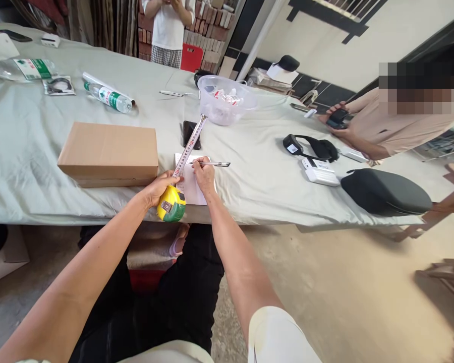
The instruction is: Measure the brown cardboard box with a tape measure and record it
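My left hand (162, 185) is closed around a yellow and green tape measure (171, 204) at the table's near edge. Its tape blade (191, 141) runs out diagonally toward a clear plastic bowl (227, 99). My right hand (203, 174) pinches a silver pen (212, 164) over a white sheet of paper (194, 189) lying under the tape. A brown cardboard box (109, 153) sits just left of my left hand. A black phone (191, 134) lies under the blade, beyond the paper.
The table wears a pale grey cloth (30, 146). A plastic bottle (108, 96) lies at the back left. Black headgear (312, 147), white devices (320, 174) and a dark case (386, 191) lie to the right. A seated person holds a phone (337, 118); another person stands behind (168, 30).
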### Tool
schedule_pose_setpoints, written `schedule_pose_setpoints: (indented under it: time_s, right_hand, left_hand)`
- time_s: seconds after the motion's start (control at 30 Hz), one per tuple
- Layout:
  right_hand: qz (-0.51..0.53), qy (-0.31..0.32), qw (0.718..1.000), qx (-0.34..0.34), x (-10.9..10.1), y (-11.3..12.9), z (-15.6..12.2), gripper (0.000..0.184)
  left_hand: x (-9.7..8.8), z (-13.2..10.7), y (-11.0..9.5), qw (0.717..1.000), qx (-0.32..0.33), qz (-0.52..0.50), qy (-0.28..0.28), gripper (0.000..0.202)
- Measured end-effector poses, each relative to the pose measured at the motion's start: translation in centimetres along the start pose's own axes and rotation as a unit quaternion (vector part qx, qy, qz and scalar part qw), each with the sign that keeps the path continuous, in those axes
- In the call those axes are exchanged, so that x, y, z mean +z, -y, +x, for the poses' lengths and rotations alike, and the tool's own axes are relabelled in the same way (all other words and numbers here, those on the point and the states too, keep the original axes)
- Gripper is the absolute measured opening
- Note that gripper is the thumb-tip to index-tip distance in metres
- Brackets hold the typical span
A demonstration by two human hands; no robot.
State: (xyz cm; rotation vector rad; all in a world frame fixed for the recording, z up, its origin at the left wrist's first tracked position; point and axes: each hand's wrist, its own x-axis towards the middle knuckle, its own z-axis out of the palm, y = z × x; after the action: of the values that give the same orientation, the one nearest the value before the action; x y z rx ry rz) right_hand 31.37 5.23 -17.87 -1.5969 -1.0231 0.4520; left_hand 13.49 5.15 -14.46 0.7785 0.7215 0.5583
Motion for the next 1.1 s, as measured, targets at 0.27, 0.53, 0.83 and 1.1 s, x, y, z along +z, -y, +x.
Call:
schedule_pose_setpoints:
  time_s: [0.27, 0.53, 0.83, 1.1]
  right_hand:
    - [-0.060, 0.000, 0.998, -0.033, 0.06, -0.29, -0.39, 0.014]
    - [-0.078, 0.012, 0.996, -0.033, 0.19, -0.18, -0.47, 0.013]
    - [-0.093, 0.022, 0.995, -0.025, 0.25, -0.17, -0.45, 0.014]
    - [-0.141, 0.026, 0.990, -0.015, 0.26, 0.17, -0.62, 0.015]
  left_hand:
    - [0.05, 0.18, 0.36, 0.999, 0.010, 0.018, -0.032, 0.024]
    - [0.27, -0.15, 0.22, 0.998, 0.006, 0.038, -0.047, 0.023]
    - [0.38, -0.40, 0.05, 0.998, 0.004, 0.043, -0.046, 0.023]
    - [0.42, -0.36, -0.02, 0.998, -0.005, 0.055, -0.040, 0.026]
